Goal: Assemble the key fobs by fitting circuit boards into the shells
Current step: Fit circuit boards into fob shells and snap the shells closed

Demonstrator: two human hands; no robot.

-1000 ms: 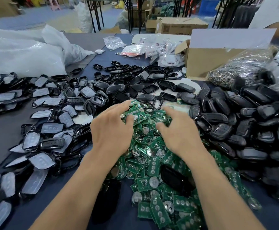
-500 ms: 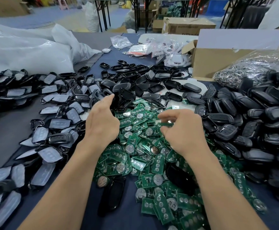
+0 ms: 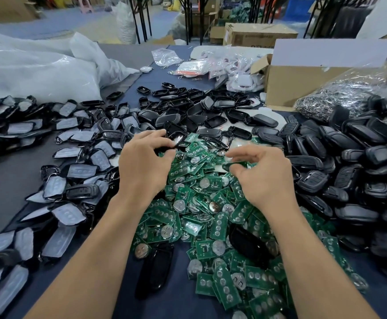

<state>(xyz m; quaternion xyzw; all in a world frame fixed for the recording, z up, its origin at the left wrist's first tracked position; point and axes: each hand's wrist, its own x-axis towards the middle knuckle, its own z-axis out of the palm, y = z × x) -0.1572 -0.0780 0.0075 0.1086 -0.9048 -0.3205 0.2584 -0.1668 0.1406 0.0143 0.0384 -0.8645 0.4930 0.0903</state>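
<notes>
Between glossy black shells [image 3: 312, 183], green boards [image 3: 219, 223]

No legible text or labels

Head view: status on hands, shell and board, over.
Left hand pinching a shell. Right hand pinching a board above the pile. Shell and board apart, not yet fitted. Nothing between them.

left hand [image 3: 142, 165] pinching | right hand [image 3: 265, 178] pinching (both palms down)
</notes>
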